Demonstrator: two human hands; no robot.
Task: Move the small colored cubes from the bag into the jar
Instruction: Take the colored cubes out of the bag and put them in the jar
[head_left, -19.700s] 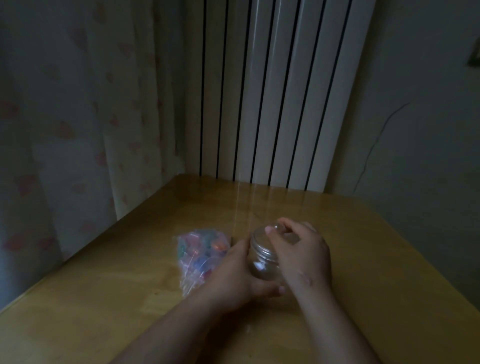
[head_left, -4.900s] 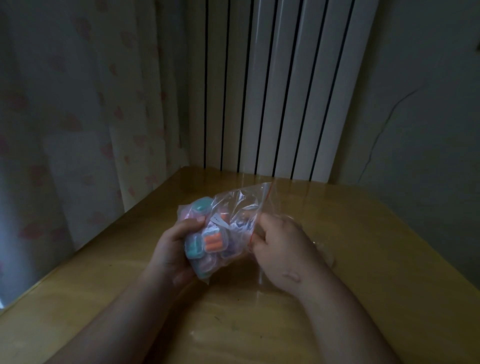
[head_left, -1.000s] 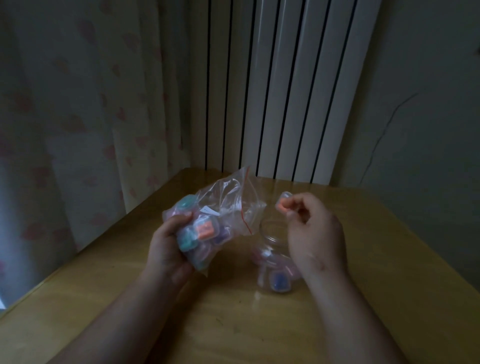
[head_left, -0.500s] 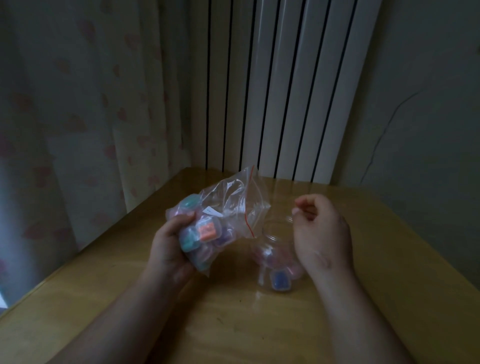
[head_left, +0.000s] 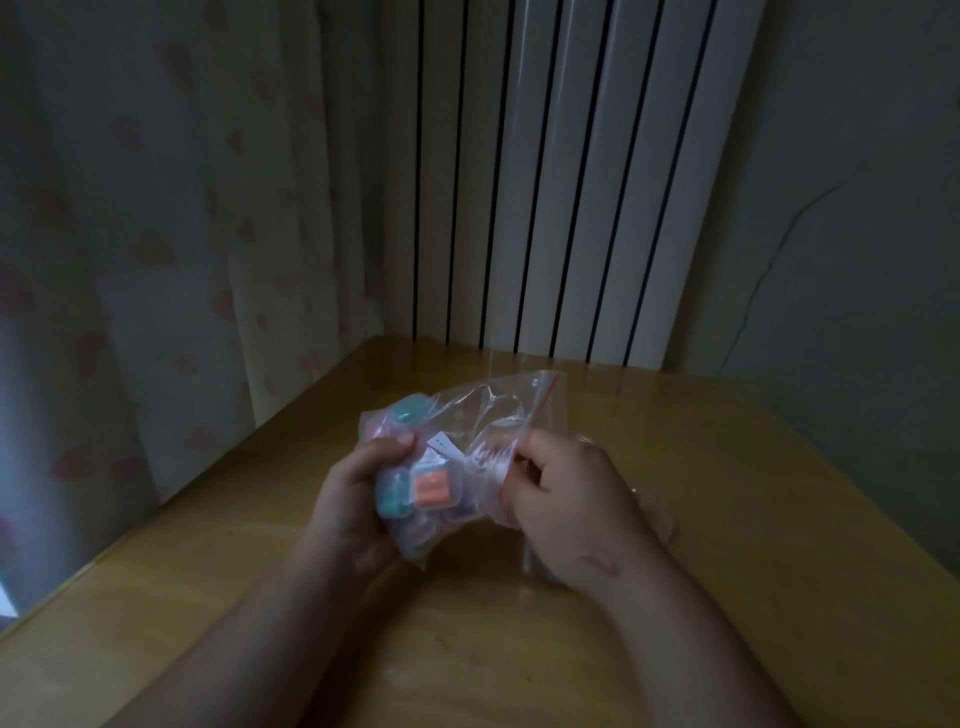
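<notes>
- Head view: a person's left hand (head_left: 353, 506) is cupping a clear zip bag (head_left: 467, 457) of small colored cubes (head_left: 434, 486) above a wooden desk (head_left: 727, 467), fingers curled around the bulging lower part.
- The right hand (head_left: 566, 499) is reaching into the bag's mouth, fingers closing together inside the plastic; what they are pinching cannot be told.
- The jar is lying almost wholly hidden behind the right hand.
- Judgement: holding the mouth wide and drawing out one cube at a time should be preventing spills.
</notes>
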